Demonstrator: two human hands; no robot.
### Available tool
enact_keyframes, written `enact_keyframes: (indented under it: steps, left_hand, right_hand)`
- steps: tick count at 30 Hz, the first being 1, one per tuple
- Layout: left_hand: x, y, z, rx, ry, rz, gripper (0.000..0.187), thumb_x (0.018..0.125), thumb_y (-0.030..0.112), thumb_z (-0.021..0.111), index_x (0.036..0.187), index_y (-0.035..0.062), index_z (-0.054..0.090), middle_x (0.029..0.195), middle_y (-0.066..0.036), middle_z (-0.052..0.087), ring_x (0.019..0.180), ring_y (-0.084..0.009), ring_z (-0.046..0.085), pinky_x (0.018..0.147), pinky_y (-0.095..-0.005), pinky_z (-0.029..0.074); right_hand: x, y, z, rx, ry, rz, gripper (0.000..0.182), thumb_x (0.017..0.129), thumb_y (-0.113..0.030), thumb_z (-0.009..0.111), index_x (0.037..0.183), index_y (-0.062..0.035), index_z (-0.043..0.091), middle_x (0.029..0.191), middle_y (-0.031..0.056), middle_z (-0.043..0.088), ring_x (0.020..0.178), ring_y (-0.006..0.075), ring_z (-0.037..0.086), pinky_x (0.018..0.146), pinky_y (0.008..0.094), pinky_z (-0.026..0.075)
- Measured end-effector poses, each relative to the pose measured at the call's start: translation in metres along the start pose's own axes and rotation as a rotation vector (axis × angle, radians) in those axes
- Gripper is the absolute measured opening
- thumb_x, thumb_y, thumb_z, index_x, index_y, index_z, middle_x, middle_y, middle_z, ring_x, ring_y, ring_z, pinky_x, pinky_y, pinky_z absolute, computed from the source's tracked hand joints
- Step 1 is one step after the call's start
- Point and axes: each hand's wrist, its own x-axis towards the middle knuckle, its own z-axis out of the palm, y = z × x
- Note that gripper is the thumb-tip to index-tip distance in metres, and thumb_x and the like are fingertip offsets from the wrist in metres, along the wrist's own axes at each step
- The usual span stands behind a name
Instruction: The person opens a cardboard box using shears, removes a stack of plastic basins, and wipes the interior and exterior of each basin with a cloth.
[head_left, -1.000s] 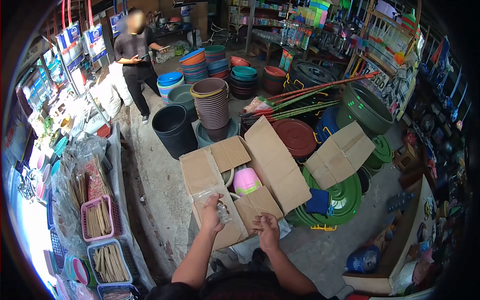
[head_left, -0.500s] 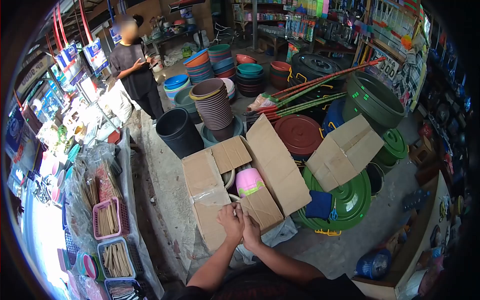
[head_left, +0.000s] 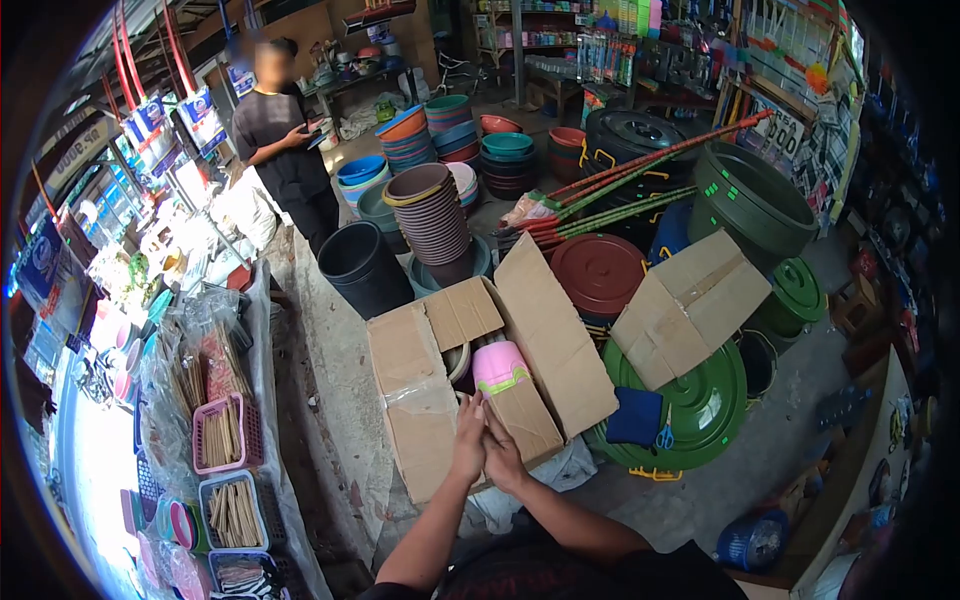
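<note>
My left hand [head_left: 468, 445] and my right hand [head_left: 504, 458] meet palm to palm over the near edge of an open cardboard box [head_left: 415, 418]. Their fingers look stretched out and point away from me, and I see nothing held between them. Whether they touch the box flap below cannot be made out. Inside the box lies a pink plastic pot or tub [head_left: 499, 362] with a green rim, beside the curved edge of a pale container [head_left: 457, 360]. The box's long right flap [head_left: 556, 350] stands folded outward.
Right of the box, a green lidded bin [head_left: 700, 410] carries a cardboard piece [head_left: 690, 308], a dark blue cloth [head_left: 634, 416] and blue scissors [head_left: 664, 437]. Stacked brown pots [head_left: 430, 215] and a black bucket [head_left: 365, 268] stand behind. Baskets of sticks [head_left: 235, 510] line the left. A person [head_left: 283, 140] stands back left.
My hands have gone from loosely clasped, with fingers bent, to flat together with fingers straighter. The person at the back has lowered their gaze, and a handheld object now shows. The view has shifted slightly.
</note>
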Motion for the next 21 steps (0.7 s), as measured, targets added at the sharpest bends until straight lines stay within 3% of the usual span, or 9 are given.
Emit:
enact_keyframes:
  steps: [5,6,10,12,13,14,17,19,21]
  left_hand:
    - [-0.004,-0.009,0.031,-0.040,-0.010,0.132,0.055,0.096,0.040,0.023,0.138,0.0041,0.019,0.140,-0.012,0.024,0.125,-0.0191,0.025,0.103,-0.0309,0.020]
    - [-0.007,-0.012,0.037,-0.050,-0.008,0.153,0.056,0.096,0.039,0.022,0.138,0.0040,0.016,0.142,-0.011,0.021,0.127,-0.0196,0.023,0.104,-0.0309,0.018]
    - [-0.017,-0.021,0.056,-0.083,-0.017,0.228,0.057,0.097,0.037,0.017,0.141,0.0034,0.004,0.147,-0.011,0.009,0.134,-0.0217,0.011,0.108,-0.0312,0.010]
    - [0.003,-0.033,0.048,0.130,0.099,0.295,0.063,0.097,0.038,0.023,0.139,-0.0021,0.001,0.148,-0.014,0.003,0.133,-0.0238,0.017,0.107,-0.0301,0.015]
    - [0.045,-0.069,-0.008,-0.052,-0.027,0.108,0.058,0.096,0.043,0.020,0.141,0.0053,0.016,0.136,-0.010,0.032,0.100,-0.0119,0.044,0.083,-0.0272,0.038]
    - [0.022,-0.008,0.024,-0.239,0.072,-0.074,0.059,0.094,0.047,0.026,0.136,0.0059,0.026,0.131,-0.009,0.036,0.082,-0.0072,0.040,0.068,-0.0261,0.037]
    - [0.034,-0.013,0.016,-0.205,0.091,0.123,0.063,0.092,0.050,0.030,0.135,0.0043,0.027,0.135,-0.011,0.032,0.099,-0.0104,0.042,0.084,-0.0260,0.036]
    - [0.046,-0.017,0.013,-0.359,0.286,0.123,0.068,0.093,0.045,0.030,0.138,-0.0040,0.015,0.144,-0.018,0.017,0.134,-0.0206,0.013,0.108,-0.0294,0.008]
    - [0.046,-0.020,0.020,-0.373,0.403,0.095,0.070,0.092,0.046,0.031,0.138,-0.0045,0.014,0.144,-0.019,0.016,0.135,-0.0225,0.013,0.108,-0.0301,0.008]
  right_hand:
    - [0.022,-0.040,-0.024,0.011,0.068,0.072,0.061,0.097,-0.043,0.015,0.141,-0.0035,-0.001,0.148,0.0127,0.000,0.136,0.0182,0.004,0.109,0.0297,0.006]
    - [0.035,-0.049,-0.025,0.236,0.099,0.044,0.062,0.096,-0.044,0.014,0.141,-0.0030,0.001,0.148,0.0127,0.001,0.136,0.0172,0.004,0.109,0.0287,0.007]
    - [0.038,0.003,-0.047,-0.176,-0.047,-0.085,0.055,0.097,-0.035,0.025,0.141,-0.0042,0.014,0.145,0.0156,0.020,0.132,0.0226,0.024,0.107,0.0291,0.016]
    - [0.013,-0.013,-0.026,0.276,-0.085,0.098,0.057,0.097,-0.037,0.023,0.137,0.0034,0.022,0.142,0.0161,0.026,0.132,0.0218,0.023,0.107,0.0292,0.017]
    - [0.002,-0.011,-0.020,0.101,-0.077,0.022,0.057,0.097,-0.037,0.023,0.137,0.0042,0.021,0.142,0.0163,0.026,0.132,0.0220,0.022,0.107,0.0299,0.016]
    - [-0.009,-0.007,-0.017,-0.075,-0.070,-0.046,0.058,0.097,-0.037,0.022,0.137,0.0050,0.020,0.142,0.0165,0.026,0.133,0.0221,0.022,0.108,0.0307,0.015]
    - [-0.022,-0.004,-0.022,0.103,-0.101,0.058,0.053,0.097,-0.031,0.029,0.137,0.0035,0.023,0.141,0.0139,0.027,0.131,0.0192,0.024,0.107,0.0298,0.016]
    - [-0.030,-0.011,-0.020,0.138,-0.076,0.174,0.047,0.094,-0.018,0.041,0.135,0.0016,0.029,0.138,0.0108,0.034,0.124,0.0151,0.033,0.103,0.0265,0.025]
    - [-0.027,0.004,-0.033,0.004,-0.055,0.127,0.046,0.091,-0.012,0.046,0.133,0.0016,0.033,0.130,0.0118,0.042,0.115,0.0153,0.042,0.096,0.0261,0.033]
